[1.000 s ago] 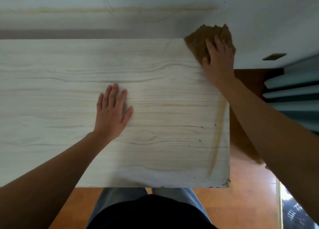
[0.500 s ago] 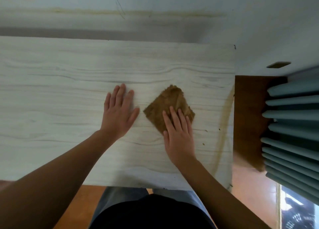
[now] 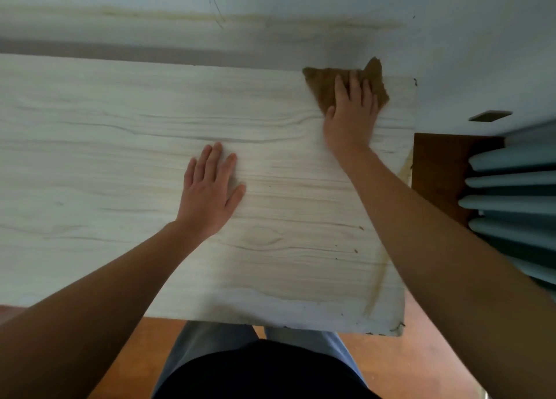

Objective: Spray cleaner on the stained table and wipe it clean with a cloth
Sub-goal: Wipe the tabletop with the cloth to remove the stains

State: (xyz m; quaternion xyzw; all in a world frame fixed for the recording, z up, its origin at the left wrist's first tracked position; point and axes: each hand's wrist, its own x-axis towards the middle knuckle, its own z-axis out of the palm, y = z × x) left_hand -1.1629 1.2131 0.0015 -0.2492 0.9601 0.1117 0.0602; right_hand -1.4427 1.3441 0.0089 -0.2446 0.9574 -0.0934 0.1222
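Observation:
The pale wood-grain table (image 3: 120, 145) fills the view. My right hand (image 3: 350, 115) presses flat on a brown cloth (image 3: 323, 87) at the table's far right corner, against the wall. My left hand (image 3: 210, 192) lies flat with fingers spread on the middle of the table, holding nothing. A curved yellowish stain streak (image 3: 380, 281) runs along the right side down to the near edge, with a few dark specks (image 3: 356, 250) beside it. No spray bottle is in view.
A white wall (image 3: 301, 13) with a yellowish streak runs behind the table. A blue-grey ribbed radiator (image 3: 511, 200) stands to the right over a dark brown panel (image 3: 436, 169). Orange wooden floor (image 3: 126, 353) and my legs show below the near edge.
My right hand has swept the cloth from the middle of the table back up to the far right corner. My left hand has stayed flat in place.

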